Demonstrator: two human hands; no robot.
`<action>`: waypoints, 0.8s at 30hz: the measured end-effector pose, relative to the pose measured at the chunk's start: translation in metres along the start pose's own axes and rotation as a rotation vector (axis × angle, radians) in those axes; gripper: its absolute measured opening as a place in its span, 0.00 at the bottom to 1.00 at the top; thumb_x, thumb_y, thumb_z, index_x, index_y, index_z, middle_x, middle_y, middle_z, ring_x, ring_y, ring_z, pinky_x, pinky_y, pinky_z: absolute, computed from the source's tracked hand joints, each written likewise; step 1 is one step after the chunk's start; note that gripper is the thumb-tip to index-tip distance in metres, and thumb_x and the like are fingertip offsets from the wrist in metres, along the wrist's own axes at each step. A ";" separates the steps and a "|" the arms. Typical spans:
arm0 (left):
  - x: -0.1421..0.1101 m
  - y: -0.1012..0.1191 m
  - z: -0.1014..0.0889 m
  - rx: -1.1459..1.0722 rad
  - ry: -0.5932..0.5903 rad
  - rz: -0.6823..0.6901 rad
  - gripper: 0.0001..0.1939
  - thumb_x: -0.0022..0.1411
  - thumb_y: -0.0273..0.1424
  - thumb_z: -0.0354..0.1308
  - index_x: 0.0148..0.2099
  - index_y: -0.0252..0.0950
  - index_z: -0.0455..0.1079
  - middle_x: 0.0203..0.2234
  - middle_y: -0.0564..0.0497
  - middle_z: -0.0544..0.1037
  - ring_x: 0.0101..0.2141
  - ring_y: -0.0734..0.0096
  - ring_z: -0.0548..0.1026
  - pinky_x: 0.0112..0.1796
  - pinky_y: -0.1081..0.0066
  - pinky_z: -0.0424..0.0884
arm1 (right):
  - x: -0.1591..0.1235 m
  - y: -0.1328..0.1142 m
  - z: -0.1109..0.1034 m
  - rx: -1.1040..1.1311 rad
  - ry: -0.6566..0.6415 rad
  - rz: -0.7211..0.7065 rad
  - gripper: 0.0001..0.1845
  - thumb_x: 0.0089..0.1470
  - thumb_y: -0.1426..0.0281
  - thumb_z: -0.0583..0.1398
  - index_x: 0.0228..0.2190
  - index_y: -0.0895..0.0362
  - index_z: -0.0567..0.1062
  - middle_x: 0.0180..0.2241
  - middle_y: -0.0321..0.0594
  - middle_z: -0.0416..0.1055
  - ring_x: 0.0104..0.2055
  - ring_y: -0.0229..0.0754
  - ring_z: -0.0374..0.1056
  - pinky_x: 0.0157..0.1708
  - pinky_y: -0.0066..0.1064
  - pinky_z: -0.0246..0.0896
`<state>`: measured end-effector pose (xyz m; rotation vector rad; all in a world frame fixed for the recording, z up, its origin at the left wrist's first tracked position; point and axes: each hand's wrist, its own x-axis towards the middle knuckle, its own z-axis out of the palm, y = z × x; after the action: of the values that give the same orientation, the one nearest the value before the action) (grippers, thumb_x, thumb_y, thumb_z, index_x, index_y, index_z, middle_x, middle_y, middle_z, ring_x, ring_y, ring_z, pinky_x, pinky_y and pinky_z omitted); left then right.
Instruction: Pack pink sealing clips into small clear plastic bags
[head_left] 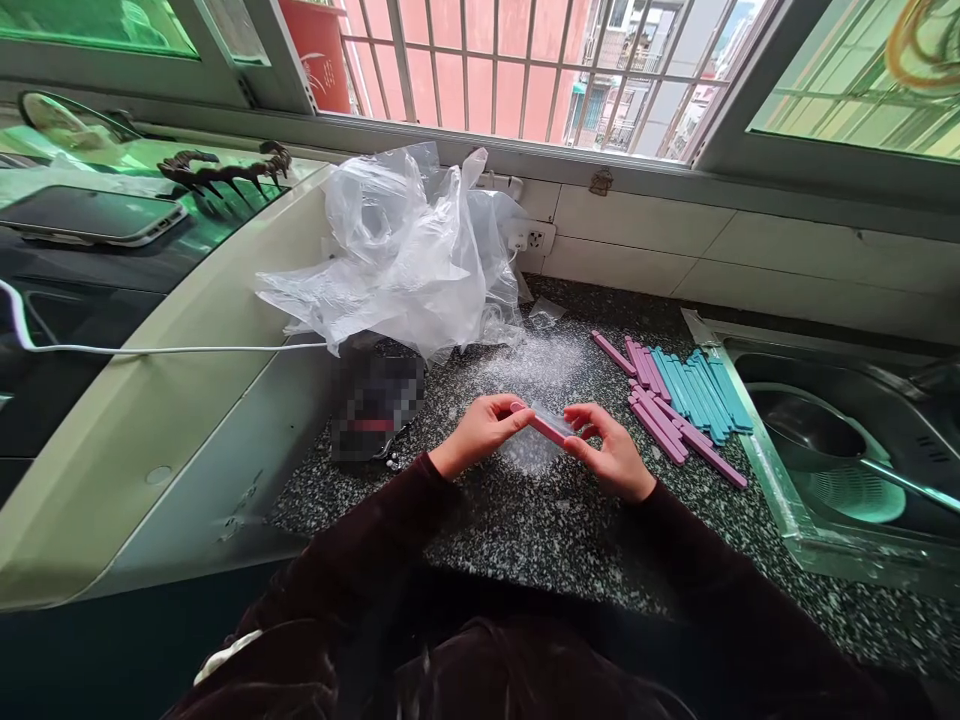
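Over the speckled countertop (517,520), my left hand (480,435) pinches the left end of a slim pink stick (550,430). Clear plastic film (553,413) lies along the stick's upper side. My right hand (611,458) has its thumb at the stick's right end, with curled fingers near the film. To the right lies a loose group of pink sticks (660,425) of the same kind. Beside them, teal sticks (697,393) are laid roughly side by side.
A heap of clear plastic bags (420,250) stands at the back left. Near my left arm is a dark blurred object (375,405). A metal sink (772,500) holding a pan (806,430) is on the right. A white cable (187,350) crosses the pale appliance (247,290).
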<state>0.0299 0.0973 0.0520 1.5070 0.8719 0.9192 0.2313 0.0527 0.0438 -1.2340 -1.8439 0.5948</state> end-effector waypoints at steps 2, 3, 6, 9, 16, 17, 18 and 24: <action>-0.001 0.001 0.000 0.047 -0.033 0.022 0.19 0.50 0.45 0.58 0.25 0.32 0.68 0.18 0.55 0.63 0.22 0.77 0.59 0.24 0.75 0.55 | 0.001 -0.002 0.000 0.032 -0.119 0.056 0.16 0.50 0.57 0.58 0.31 0.58 0.71 0.28 0.39 0.71 0.29 0.37 0.66 0.28 0.30 0.64; -0.001 0.001 0.001 0.074 -0.036 0.036 0.18 0.51 0.44 0.58 0.25 0.32 0.68 0.18 0.55 0.64 0.22 0.77 0.59 0.25 0.75 0.56 | 0.001 -0.003 0.000 0.036 -0.140 0.075 0.16 0.51 0.57 0.58 0.28 0.58 0.71 0.25 0.38 0.71 0.27 0.36 0.65 0.28 0.29 0.63; -0.001 0.001 0.002 0.158 -0.012 0.090 0.16 0.51 0.42 0.58 0.24 0.32 0.68 0.19 0.53 0.66 0.23 0.76 0.61 0.25 0.74 0.57 | 0.000 -0.004 0.003 0.027 -0.109 0.102 0.15 0.51 0.59 0.58 0.24 0.58 0.71 0.22 0.36 0.69 0.24 0.35 0.63 0.26 0.28 0.61; 0.000 -0.001 0.002 0.192 0.014 0.114 0.15 0.50 0.41 0.60 0.24 0.33 0.69 0.20 0.53 0.67 0.23 0.76 0.62 0.26 0.74 0.58 | -0.001 -0.003 0.006 -0.004 -0.057 0.084 0.14 0.50 0.59 0.59 0.24 0.58 0.71 0.22 0.37 0.69 0.24 0.35 0.63 0.25 0.27 0.61; 0.001 -0.004 0.002 0.165 0.012 0.100 0.16 0.51 0.42 0.59 0.23 0.32 0.69 0.19 0.52 0.67 0.23 0.75 0.62 0.26 0.74 0.59 | -0.002 -0.003 0.010 0.018 -0.027 0.067 0.13 0.51 0.60 0.59 0.25 0.58 0.72 0.22 0.37 0.70 0.24 0.36 0.64 0.25 0.27 0.62; 0.001 -0.004 0.002 0.159 0.012 0.099 0.16 0.51 0.42 0.59 0.23 0.32 0.69 0.19 0.52 0.67 0.23 0.75 0.62 0.26 0.74 0.59 | -0.002 -0.003 0.010 0.021 -0.022 0.068 0.13 0.51 0.60 0.58 0.25 0.58 0.72 0.22 0.36 0.70 0.24 0.35 0.64 0.25 0.27 0.61; 0.001 -0.004 0.002 0.151 0.012 0.097 0.16 0.51 0.42 0.59 0.23 0.32 0.69 0.19 0.52 0.67 0.23 0.75 0.62 0.26 0.74 0.59 | -0.002 -0.004 0.010 0.022 -0.017 0.069 0.13 0.52 0.61 0.58 0.25 0.58 0.72 0.22 0.36 0.69 0.24 0.35 0.64 0.25 0.27 0.61; 0.001 -0.005 0.002 0.077 0.026 0.088 0.18 0.50 0.43 0.59 0.22 0.32 0.68 0.18 0.53 0.66 0.23 0.76 0.61 0.26 0.74 0.58 | -0.004 -0.006 0.010 0.008 -0.002 0.055 0.14 0.53 0.64 0.56 0.21 0.58 0.72 0.20 0.35 0.69 0.22 0.34 0.63 0.24 0.26 0.58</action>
<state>0.0325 0.0982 0.0469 1.6134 0.8741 0.9805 0.2205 0.0476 0.0414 -1.2824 -1.8127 0.6333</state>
